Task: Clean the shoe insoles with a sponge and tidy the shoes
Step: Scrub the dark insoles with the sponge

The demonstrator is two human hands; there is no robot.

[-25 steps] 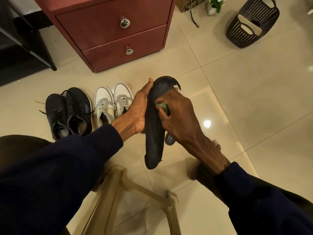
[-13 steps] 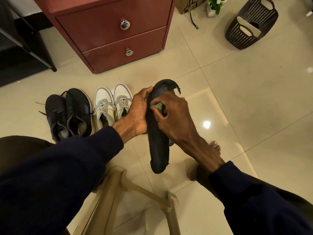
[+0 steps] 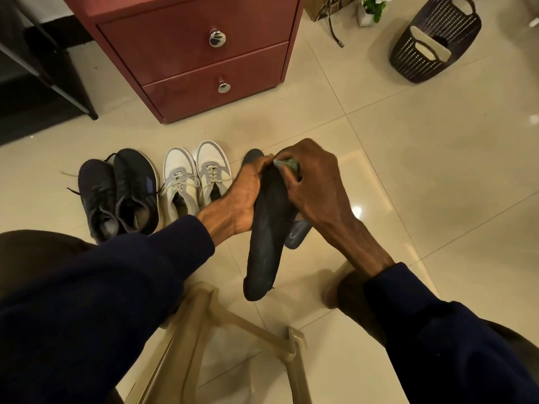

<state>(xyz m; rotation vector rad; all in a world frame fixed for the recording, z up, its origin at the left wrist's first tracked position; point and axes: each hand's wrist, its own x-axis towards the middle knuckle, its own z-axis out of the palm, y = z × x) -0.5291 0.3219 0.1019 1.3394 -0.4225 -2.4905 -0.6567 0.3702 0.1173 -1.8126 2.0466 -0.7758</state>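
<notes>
A long black insole (image 3: 267, 228) hangs upright in front of me, its heel end pointing down. My left hand (image 3: 239, 196) grips its left edge near the top. My right hand (image 3: 313, 182) presses a small green sponge (image 3: 290, 164) against the insole's top end. A second dark insole (image 3: 297, 233) lies on the floor behind, mostly hidden, with its tip (image 3: 253, 157) showing above my left hand. A pair of black sneakers (image 3: 119, 193) and a pair of white and grey sneakers (image 3: 195, 179) stand side by side on the tiles to the left.
A red drawer cabinet (image 3: 204, 53) stands behind the shoes. A dark plastic basket (image 3: 434, 42) lies at the far right on the tiled floor. A beige plastic stool frame (image 3: 233, 330) is below my hands. A black rack (image 3: 43, 68) is at the far left.
My right hand has slid the sponge up the insole from its middle to its top end. The insole's torn top is now covered by my hands.
</notes>
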